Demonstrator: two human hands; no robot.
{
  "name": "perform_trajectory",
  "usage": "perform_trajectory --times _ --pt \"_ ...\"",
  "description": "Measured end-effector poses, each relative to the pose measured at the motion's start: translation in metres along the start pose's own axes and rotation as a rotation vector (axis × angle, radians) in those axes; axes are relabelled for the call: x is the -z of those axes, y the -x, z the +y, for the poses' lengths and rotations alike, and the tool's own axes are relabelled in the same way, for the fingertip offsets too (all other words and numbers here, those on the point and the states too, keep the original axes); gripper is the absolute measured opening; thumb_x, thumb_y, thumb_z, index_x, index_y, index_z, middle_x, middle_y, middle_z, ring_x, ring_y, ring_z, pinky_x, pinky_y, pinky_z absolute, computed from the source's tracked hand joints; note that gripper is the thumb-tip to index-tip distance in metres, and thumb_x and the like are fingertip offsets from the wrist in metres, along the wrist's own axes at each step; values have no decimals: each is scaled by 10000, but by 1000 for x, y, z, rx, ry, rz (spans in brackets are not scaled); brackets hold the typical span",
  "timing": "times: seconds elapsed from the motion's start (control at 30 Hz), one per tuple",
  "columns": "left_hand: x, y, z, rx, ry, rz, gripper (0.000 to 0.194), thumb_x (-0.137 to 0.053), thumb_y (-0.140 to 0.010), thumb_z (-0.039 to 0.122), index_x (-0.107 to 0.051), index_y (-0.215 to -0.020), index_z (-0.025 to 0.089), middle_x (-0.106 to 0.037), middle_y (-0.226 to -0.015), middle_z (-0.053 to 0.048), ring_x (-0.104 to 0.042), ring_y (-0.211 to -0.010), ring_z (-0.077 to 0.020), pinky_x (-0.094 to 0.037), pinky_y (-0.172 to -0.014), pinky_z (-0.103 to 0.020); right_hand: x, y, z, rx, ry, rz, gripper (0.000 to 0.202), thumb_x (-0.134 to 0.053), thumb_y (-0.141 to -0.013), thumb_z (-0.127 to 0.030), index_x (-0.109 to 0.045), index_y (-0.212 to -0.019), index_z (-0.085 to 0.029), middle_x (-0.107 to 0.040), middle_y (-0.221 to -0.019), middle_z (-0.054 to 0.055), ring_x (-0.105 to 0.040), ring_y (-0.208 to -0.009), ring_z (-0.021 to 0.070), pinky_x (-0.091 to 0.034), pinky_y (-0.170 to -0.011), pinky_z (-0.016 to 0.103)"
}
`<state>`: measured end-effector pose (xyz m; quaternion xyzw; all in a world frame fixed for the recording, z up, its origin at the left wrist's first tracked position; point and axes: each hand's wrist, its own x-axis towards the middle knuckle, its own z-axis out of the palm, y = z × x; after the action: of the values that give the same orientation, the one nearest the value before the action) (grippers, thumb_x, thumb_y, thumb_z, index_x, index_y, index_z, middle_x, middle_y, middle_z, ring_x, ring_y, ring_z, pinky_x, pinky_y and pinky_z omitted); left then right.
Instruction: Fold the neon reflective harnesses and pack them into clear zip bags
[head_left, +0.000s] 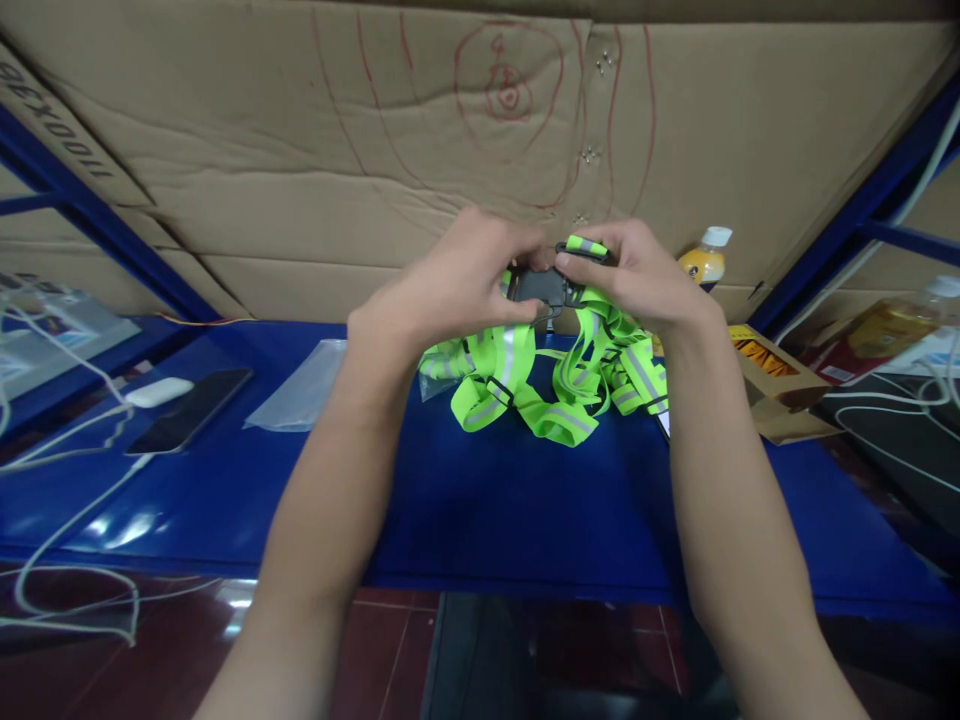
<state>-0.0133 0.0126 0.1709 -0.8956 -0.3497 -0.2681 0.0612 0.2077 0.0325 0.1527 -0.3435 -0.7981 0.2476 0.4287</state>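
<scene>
My left hand (484,265) has its thumb and fingers closed on a dark grey plastic buckle (541,288), held up above the shelf. On the other side, my right hand (637,265) pinches the buckle's end piece, where a lime-green strap loops through. Bright lime-green webbing (517,365) with silver reflective stripes hangs from the buckle and lies in loose folds on the blue shelf (525,510). Small black strap adjusters (499,390) show along the webbing. Whether the buckle's two halves are locked together I cannot tell.
At left lie a black phone (187,410), a white earbud case (160,391) and white cables; a clear plastic bag (296,385) is beside my left forearm. Bottles (705,258) and an open cardboard box (784,385) stand at right. Cardboard (247,120) walls the back.
</scene>
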Motion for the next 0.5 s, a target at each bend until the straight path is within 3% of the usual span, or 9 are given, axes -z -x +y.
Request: perform_trajectory --times 0.13,0.2,0.27,0.37,0.5 --pt "13 9 -9 80 20 -102 191 -747 -839 396 -697 -847 211 -638 -745 -6 -591 -752 -198 -438 -774 -360 11 4 6 -34 -6 -13 496 -874 -832 -553 -554 -670 -210 -411 -627 -35 -367 -617 118 -341 -542 281" --pt "18 13 -19 156 141 -58 228 -763 -853 423 -703 -859 203 -631 -748 -4 -556 -738 -178 -413 -734 -349 20 8 8 -53 -32 30 441 -910 -797 -535 -626 -725 -205 -478 -639 -21 -421 -621 132 -381 -546 294" --pt "19 16 -38 249 342 68 293 -799 -856 469 -692 -852 196 -613 -747 -3 -515 -723 -158 -379 -691 -338 28 14 8 -49 -60 55 408 -956 -740 -509 -695 -809 -204 -573 -689 2 -511 -659 161 -435 -572 312" --pt "16 19 -89 357 683 341 451 -871 -807 574 -619 -833 201 -539 -722 19 -441 -714 -126 -356 -681 -324 41 19 4 -32 -94 85 456 -991 -679 -508 -737 -928 -222 -635 -730 15 -610 -722 209 -491 -611 340" --pt "16 41 -196 411 838 699 794 -871 -639 802 -413 -864 193 -374 -773 48 -412 -833 -100 -426 -782 -316 75 20 -5 -3 -101 126 576 -910 -722 -685 -738 -1047 -241 -640 -732 20 -647 -750 233 -510 -612 351"
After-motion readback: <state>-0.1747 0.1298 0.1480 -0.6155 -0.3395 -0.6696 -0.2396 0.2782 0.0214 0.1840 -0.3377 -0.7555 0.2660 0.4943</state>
